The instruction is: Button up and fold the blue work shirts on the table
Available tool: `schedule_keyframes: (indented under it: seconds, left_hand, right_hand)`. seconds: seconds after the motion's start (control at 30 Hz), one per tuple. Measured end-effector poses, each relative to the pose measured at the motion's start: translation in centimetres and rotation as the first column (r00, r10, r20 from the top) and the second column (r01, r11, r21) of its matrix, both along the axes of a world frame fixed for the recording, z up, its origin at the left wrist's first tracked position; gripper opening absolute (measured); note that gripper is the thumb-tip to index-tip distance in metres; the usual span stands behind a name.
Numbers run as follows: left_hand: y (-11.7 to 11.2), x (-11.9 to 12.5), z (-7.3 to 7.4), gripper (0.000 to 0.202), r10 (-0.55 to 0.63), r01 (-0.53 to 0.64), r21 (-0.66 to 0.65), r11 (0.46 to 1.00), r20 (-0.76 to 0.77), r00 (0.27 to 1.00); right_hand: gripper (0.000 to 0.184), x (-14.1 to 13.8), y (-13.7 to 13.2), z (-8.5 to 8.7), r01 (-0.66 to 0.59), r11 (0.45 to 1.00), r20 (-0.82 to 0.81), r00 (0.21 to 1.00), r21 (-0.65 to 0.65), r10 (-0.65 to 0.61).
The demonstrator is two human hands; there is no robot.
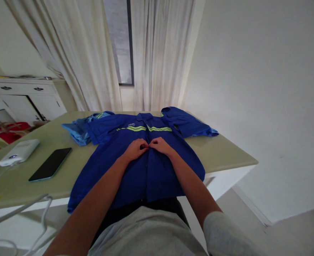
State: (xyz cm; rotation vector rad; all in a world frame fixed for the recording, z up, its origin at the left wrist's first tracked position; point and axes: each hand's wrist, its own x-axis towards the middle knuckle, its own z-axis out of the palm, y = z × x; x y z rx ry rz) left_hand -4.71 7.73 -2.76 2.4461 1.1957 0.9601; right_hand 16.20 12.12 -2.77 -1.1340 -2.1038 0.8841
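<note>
A dark blue work shirt (130, 170) with yellow-green and grey stripes across the chest lies front up on the table, its collar at the far side and its hem over the near edge. My left hand (137, 148) pinches the shirt's front placket at mid-chest, just below the stripes. Right beside it, my right hand (159, 145) pinches the placket's other side, the fingertips of both hands nearly touching. Any button between the fingers is too small to make out. Below the hands the two front edges lie together.
More folded blue clothing (79, 131) lies at the table's far left, partly under a shirt sleeve. A black-screened phone (50, 164) and a white power bank (20, 152) with a cable rest on the left of the table (221, 153). A white wall stands to the right.
</note>
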Motion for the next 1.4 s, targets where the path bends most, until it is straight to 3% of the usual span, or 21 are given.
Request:
schedule_keyframes:
  seconds: [0.27, 0.53, 0.8, 0.97, 1.23, 1.4]
  left_hand:
    - [-0.4, 0.2, 0.3, 0.004, -0.005, 0.005, 0.04, 0.999, -0.003, 1.0]
    - [-0.3, 0.3, -0.1, 0.007, 0.091, -0.082, 0.07, 0.994, -0.146, 0.985]
    - [0.7, -0.1, -0.6, 0.006, 0.098, -0.103, -0.086, 0.991, -0.065, 0.993]
    - [0.8, -1.0, -0.5, 0.01, 0.004, -0.001, -0.249, 0.968, 0.011, 1.0]
    - [0.4, -0.8, -0.1, 0.011, -0.009, 0.007, -0.083, 0.996, -0.017, 1.0]
    - [0.5, -0.8, -0.3, 0.013, 0.027, -0.03, -0.119, 0.992, -0.027, 0.999]
  right_hand:
    - [0.019, -0.1, -0.4, 0.4, 0.025, 1.0, 0.011, 1.0, 0.003, -0.025]
    - [0.02, 0.0, -0.3, 0.4, -0.058, 0.992, -0.091, 0.995, -0.108, 0.048]
    - [0.015, 0.0, -0.5, 0.0, -0.019, 0.999, 0.038, 0.999, -0.029, 0.02]
    - [0.016, 0.1, -0.9, 0.4, -0.053, 0.999, 0.058, 0.997, -0.008, 0.054]
    - [0.017, -0.1, -0.9, 0.5, -0.072, 0.997, 0.066, 0.995, 0.005, 0.071]
    - [0.016, -0.1, -1.0, 0.5, -0.058, 0.998, 0.06, 0.997, 0.016, 0.057]
